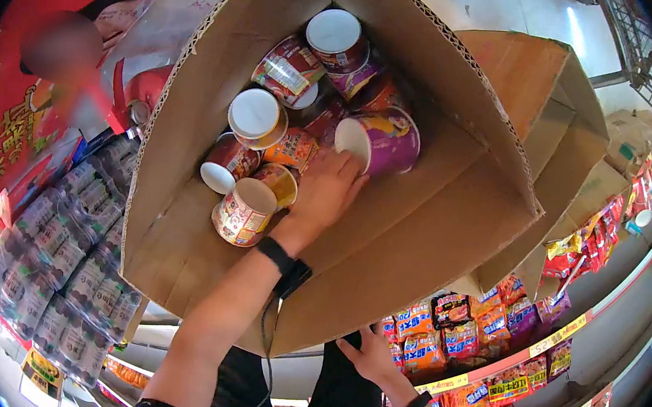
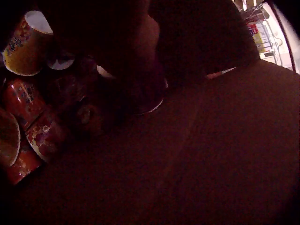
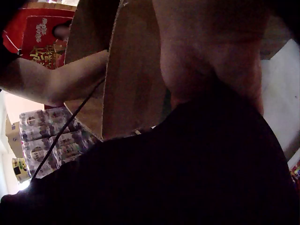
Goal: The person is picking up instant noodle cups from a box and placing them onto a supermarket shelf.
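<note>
Inside a large cardboard box [image 1: 454, 210], my left hand [image 1: 330, 192] reaches in from the front and grips a purple instant noodle cup [image 1: 397, 143] lying on its side, fingers at its pale lid. The left wrist view is very dark, with the hand [image 2: 147, 40] over the purple cup [image 2: 147, 96]. Several other noodle cups crowd the box's left and back, among them a white-lidded cup [image 1: 254, 115], a patterned cup [image 1: 244, 212] and a brown cup [image 1: 230, 162]. My right hand [image 1: 371, 359] rests on the dark trouser leg [image 3: 187, 154], beside the box's front edge.
Packs of bottled drinks [image 1: 67, 254] are stacked at the left. Another cardboard box [image 1: 567, 134] stands to the right. Shelves with bagged noodles [image 1: 460, 331] run along the lower right. A metal cart [image 1: 641, 46] is at the top right. A cable [image 1: 265, 349] hangs from my left wrist.
</note>
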The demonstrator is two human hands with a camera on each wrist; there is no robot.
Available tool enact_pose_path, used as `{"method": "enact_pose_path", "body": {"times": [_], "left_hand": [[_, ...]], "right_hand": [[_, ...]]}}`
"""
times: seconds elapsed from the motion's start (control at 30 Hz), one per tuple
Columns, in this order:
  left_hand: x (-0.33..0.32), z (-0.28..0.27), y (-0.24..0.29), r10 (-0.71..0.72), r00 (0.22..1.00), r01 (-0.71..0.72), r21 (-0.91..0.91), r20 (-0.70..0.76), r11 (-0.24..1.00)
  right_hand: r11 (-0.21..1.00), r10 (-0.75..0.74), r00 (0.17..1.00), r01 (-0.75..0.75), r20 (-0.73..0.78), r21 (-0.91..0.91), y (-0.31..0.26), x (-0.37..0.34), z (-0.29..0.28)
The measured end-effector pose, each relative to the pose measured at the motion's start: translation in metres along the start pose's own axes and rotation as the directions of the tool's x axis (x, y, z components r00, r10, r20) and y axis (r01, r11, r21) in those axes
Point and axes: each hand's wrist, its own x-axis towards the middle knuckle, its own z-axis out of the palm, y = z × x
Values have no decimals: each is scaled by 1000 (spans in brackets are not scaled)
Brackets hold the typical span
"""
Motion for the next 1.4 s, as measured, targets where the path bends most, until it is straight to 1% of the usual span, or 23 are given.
{"method": "enact_pose_path", "body": {"times": [0.07, 0.13, 0.17, 0.23, 0.33, 0.43, 0.5, 0.57, 0.63, 0.67, 0.73, 0.77, 0.83, 0.87, 0.9, 0.97, 1.03, 1.1, 1.17, 1.23, 1.3, 1.33, 1.4], "left_hand": [[-15, -16, 2, 50, 999, -50, 2, -9, 999], [-29, -30, 5, -8, 996, 8, -6, 85, 1000], [-34, -35, 4, -6, 996, 6, -8, 86, 1000], [-43, -50, 2, 10, 985, -22, 68, 170, 997], [-56, -70, -2, 6, 967, -22, 61, 253, 998], [-68, -78, -7, 50, 971, -56, 20, 235, 998], [-74, -80, -13, 69, 966, -72, 4, 251, 997], [-83, -79, -16, 99, 955, -98, -19, 280, 995], [-90, -83, -11, 24, 958, -13, -41, 286, 999], [-93, -83, -7, 53, 947, -39, -52, 317, 998], [-95, -97, 9, -185, 955, 243, -255, 232, 936], [-100, -104, 14, -168, 952, 233, -249, 256, 940], [-106, -127, 24, -148, 975, 186, -242, 167, 952], [-109, -139, 35, -176, 976, 203, -247, 128, 948], [-113, -149, 38, -167, 977, 194, -229, 131, 954], [-124, -172, 46, -67, 996, 77, -187, 62, 979], [-134, -186, 54, -25, 999, 30, -175, 36, 984], [-145, -199, 64, 22, 998, -26, -94, -51, 995], [-150, -214, 79, 55, 997, -58, -58, -59, 997], [-157, -228, 96, 70, 992, -78, -72, -101, 994], [-162, -242, 108, 115, 987, -122, -58, -116, 991], [-168, -250, 113, 144, 985, -151, -68, -97, 986], [-180, -262, 129, 196, 978, -202, -85, -68, 976]], "right_hand": [[1000, -19, 1000, 20, -9, 2, 2, 2, 9], [999, -39, 999, 39, -17, 4, 0, 1, 13], [1000, -11, 1000, 10, -11, -20, -1, 2, 14], [999, 17, 1000, -18, -5, -33, -5, 1, 23], [998, 67, 998, -67, 3, -16, -7, 0, 39], [998, 55, 997, -56, -46, -33, -2, 3, 58], [997, -7, 995, 0, -96, -79, -4, 4, 68], [996, 41, 995, -48, -90, -79, -7, 1, 69], [992, 111, 990, -116, -91, -45, -11, 1, 73], [991, 108, 989, -116, -100, -71, -10, 1, 75], [991, 91, 991, -100, -100, -92, -8, 1, 78], [992, 101, 990, -108, -103, -62, -5, -4, 85], [998, 56, 986, -56, -158, 5, 1, -8, 89], [997, 74, 986, -67, -150, 48, 2, -14, 88], [998, 40, 976, -31, -214, 48, 4, -18, 91], [994, -55, 955, 79, -291, 70, -1, -32, 86], [982, -102, 946, 145, -309, 121, -20, -50, 67], [963, -145, 933, 210, -331, 167, -42, -69, 45], [898, -92, 958, 198, -271, 394, -66, -86, 29], [866, -107, 948, 237, -299, 440, -86, -101, 22], [730, -122, 943, 296, -309, 616, -115, -117, 16], [660, -140, 968, 250, -211, 709, -127, -121, 14], [445, -94, 947, 317, -308, 838, -168, -135, 10]]}}
